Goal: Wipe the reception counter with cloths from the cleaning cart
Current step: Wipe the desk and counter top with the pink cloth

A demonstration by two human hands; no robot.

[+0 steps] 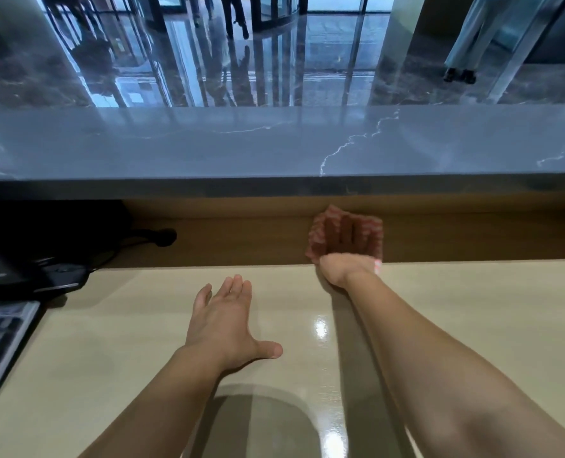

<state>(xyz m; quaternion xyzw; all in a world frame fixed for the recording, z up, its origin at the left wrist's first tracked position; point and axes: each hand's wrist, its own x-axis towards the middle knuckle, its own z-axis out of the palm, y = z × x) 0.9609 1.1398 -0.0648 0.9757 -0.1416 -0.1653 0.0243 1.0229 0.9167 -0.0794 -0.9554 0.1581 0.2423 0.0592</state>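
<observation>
A pink striped cloth [372, 231] is spread against the brown wooden back panel [241, 242] under the grey marble counter top [208, 143]. My right hand [345, 252] presses flat on the cloth with straight fingers, reaching past the far edge of the cream desk surface [472, 309]. Resting flat on the cream desk, my left hand [225, 322] has its fingers spread and holds nothing.
A keyboard [0, 345] lies at the left edge of the desk. Behind it are a dark monitor base [56, 276] and black cables [149, 238]. Beyond the counter, people stand and walk on a glossy lobby floor [307, 61].
</observation>
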